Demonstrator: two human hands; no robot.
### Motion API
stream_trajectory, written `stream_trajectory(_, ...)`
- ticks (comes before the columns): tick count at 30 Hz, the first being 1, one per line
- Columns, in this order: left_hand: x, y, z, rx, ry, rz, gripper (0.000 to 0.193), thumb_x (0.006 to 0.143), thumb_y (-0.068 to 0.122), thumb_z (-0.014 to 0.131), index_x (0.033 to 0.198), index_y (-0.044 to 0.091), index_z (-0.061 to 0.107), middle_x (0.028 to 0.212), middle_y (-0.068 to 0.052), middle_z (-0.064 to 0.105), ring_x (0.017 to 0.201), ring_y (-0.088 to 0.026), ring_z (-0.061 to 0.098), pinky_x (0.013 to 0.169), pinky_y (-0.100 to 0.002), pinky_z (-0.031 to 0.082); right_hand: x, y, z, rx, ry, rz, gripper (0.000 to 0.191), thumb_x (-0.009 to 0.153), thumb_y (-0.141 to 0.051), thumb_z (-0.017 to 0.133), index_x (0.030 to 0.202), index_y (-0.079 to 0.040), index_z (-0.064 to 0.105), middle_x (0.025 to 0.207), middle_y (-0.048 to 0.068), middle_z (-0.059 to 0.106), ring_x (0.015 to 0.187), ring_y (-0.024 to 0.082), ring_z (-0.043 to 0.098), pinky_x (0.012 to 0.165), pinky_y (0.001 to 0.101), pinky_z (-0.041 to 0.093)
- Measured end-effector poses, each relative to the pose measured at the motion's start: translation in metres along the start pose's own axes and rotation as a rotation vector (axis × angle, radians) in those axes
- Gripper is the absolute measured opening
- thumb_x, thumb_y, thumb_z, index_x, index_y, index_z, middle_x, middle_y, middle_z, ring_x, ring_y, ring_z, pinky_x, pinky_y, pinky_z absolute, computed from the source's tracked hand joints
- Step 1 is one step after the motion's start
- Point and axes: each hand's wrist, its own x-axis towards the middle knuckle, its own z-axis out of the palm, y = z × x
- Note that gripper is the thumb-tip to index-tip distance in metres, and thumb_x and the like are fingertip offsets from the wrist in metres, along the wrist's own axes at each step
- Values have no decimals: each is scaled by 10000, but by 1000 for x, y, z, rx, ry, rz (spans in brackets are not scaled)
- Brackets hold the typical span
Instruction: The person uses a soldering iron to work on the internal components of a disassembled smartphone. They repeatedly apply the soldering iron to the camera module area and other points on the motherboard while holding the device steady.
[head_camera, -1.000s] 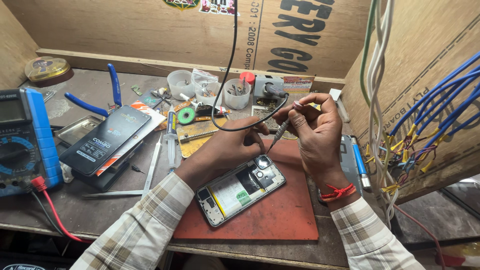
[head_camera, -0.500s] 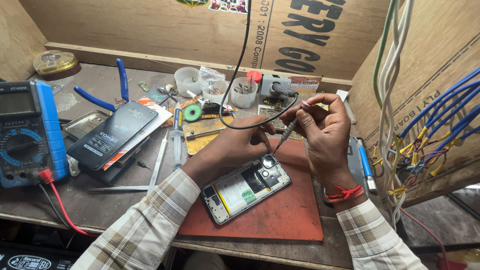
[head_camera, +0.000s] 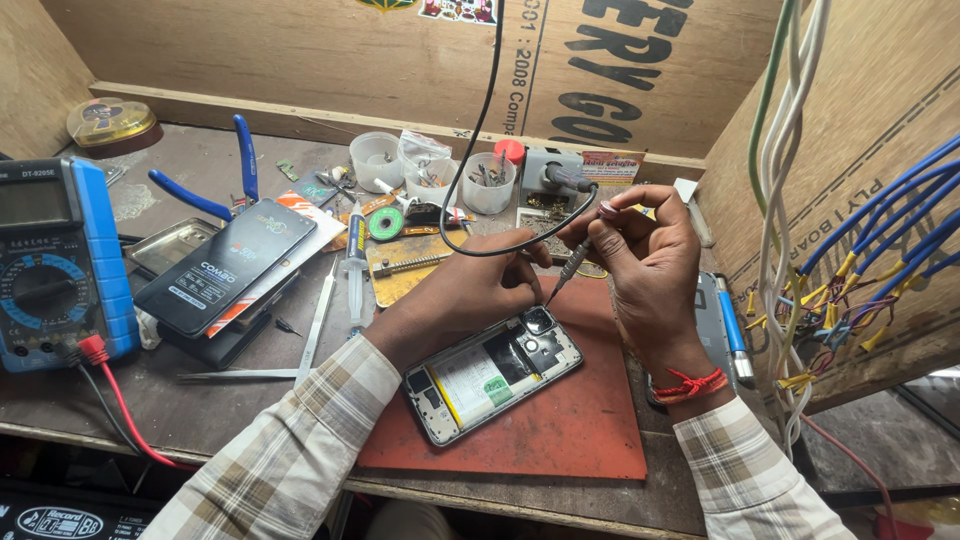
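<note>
An opened phone with its back cover off lies tilted on a red-brown work mat. My left hand rests on the phone's upper left edge and steadies it. My right hand pinches a slim screwdriver by its top, holding it upright and slightly tilted. The tip of the screwdriver meets the phone near the camera corner. A red thread is tied round my right wrist.
A blue multimeter with a red lead stands at the left. A black phone box, tweezers, blue-handled pliers, small white cups of parts and a black cable crowd the back. Blue wires hang at the right wall.
The view has shifted slightly. My right hand has moved a little on the screwdriver's top while the tip stays at the phone's camera corner; my left hand holds its place.
</note>
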Motion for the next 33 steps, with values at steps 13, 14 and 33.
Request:
stream_trajectory(13,-1,-3,1,-57,-10,27,290,868,80,661,1148,24,615,845,-80,752,782,-125,724,674,-290,564,-9,-6,-1,-152,-210,-202,288,983,124,671,1202,-25,556,1137,103,659,1122,204,701,981,340,611)
stream_trajectory(14,-2,-3,2,-61,-17,18,296,872,85,662,1157,30,605,845,-75,750,777,-121,722,672,-290,565,-10,-7,0,-137,-225,-189,285,989,122,657,1208,-28,551,1144,93,651,1134,195,702,989,331,612)
stream_trajectory(33,-3,2,-2,-43,-20,51,284,884,79,663,1155,12,607,879,-71,762,819,-106,728,718,-285,574,-5,-5,3,-211,-266,-146,423,935,93,717,1245,-62,474,1055,78,666,1054,164,708,950,313,626)
